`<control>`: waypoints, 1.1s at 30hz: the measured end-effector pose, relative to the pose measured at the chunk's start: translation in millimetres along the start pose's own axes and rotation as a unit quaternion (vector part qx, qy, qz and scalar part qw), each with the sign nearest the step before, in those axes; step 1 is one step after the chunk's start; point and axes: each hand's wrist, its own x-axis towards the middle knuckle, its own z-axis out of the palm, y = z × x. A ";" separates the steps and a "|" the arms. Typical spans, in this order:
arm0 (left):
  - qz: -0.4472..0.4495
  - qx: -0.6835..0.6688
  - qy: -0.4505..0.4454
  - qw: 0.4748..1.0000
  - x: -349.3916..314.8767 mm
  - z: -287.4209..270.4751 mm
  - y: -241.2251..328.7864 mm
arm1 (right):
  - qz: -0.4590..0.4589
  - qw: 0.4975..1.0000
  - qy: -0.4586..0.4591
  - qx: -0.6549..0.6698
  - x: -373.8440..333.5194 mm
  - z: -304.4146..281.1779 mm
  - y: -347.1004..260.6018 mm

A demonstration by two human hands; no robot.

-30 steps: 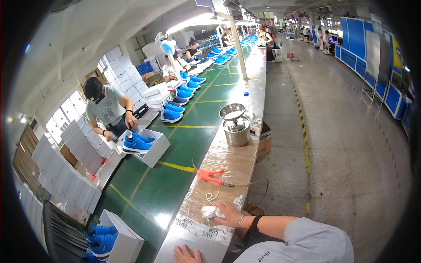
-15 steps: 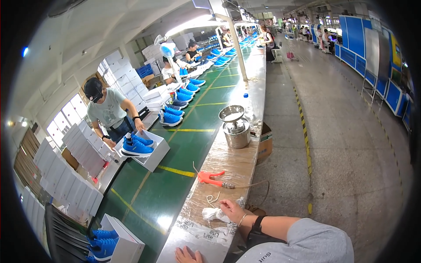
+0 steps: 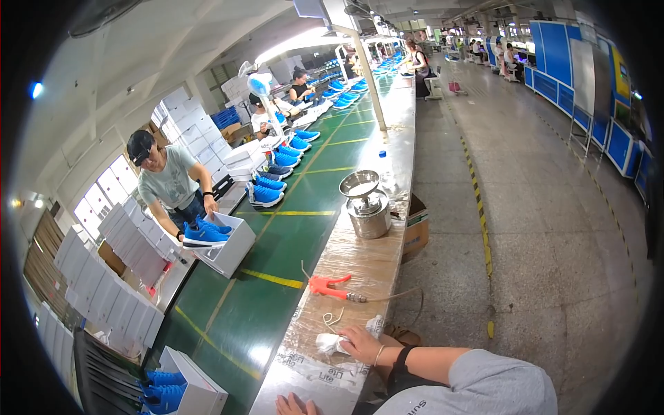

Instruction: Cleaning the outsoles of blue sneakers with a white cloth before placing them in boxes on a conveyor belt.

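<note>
The left hand point(image 3: 296, 404) lies on the bare metal end of the table point(image 3: 304, 380), partly cut off by the lower edge, fingers slightly spread and holding nothing that shows. Off to the left, a white shoe box point(image 3: 204, 391) on the green belt point(image 3: 277, 242) has blue shoes point(image 3: 164, 395) at its left side. The right hand point(image 3: 360, 344) is on a white cloth point(image 3: 328, 342) near the table's right edge; its fingers bend over the cloth, but whether they grip it I cannot tell. The cloth runs roughly crosswise, its long axis going left from the fingers, with its free end toward the belt. It is bunched, crumpled and plain white.

Just beyond the cloth lies a looped pale cord point(image 3: 333, 319), then a red air gun point(image 3: 328, 285), its thin nozzle up and left, its hose off to the right. Farther on stands a round steel canister point(image 3: 369, 218) topped by a steel bowl point(image 3: 358, 184) with something pale in it, too small to tell. A clear bottle with a blue cap point(image 3: 382, 154) is behind. Across the belt, a co-worker point(image 3: 169, 180) has both hands at an open white carton point(image 3: 238, 252) holding more blue trainers point(image 3: 206, 234)
</note>
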 end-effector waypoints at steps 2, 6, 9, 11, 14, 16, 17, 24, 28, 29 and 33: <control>-0.006 -0.008 -0.010 1.000 0.0 -1.0 -0.3 | -0.002 1.000 0.003 0.003 0.7 0.1 0.0; -0.006 -0.012 -0.024 1.000 0.7 -0.8 -6.6 | -0.005 1.000 0.010 0.007 0.1 1.0 1.9; 0.012 -0.037 -0.057 0.998 -1.8 -9.2 -16.0 | -0.002 1.000 0.001 0.009 0.2 1.0 3.3; 0.051 -0.050 -0.087 0.994 -8.8 -14.7 -30.2 | 0.000 1.000 -0.002 0.001 0.8 -0.1 0.6; 0.079 -0.016 -0.136 0.987 -22.9 -36.2 -45.2 | -0.001 1.000 -0.011 -0.015 1.0 -2.8 -2.5; 0.103 0.006 -0.149 0.983 -37.3 -41.8 -59.3 | -0.002 1.000 -0.016 -0.024 2.0 -4.2 -4.8; 0.113 0.011 -0.179 0.977 -43.1 -48.3 -59.7 | -0.002 0.999 -0.028 -0.033 2.8 -5.3 -4.2; 0.090 0.030 -0.208 0.973 -63.5 -41.5 -64.8 | 0.007 0.991 -0.098 -0.092 5.6 -1.4 -7.5; 0.164 0.188 -0.131 0.959 -70.2 -24.3 -84.3 | 0.033 0.985 -0.130 -0.108 9.2 -8.8 -21.1; 0.166 0.180 -0.142 0.959 -68.7 -22.5 -84.3 | 0.032 0.984 -0.136 -0.112 7.8 -9.5 -21.2; 0.078 0.246 -0.469 0.845 -35.4 -61.1 -40.0 | 0.044 0.975 -0.161 -0.145 2.8 -14.6 -29.5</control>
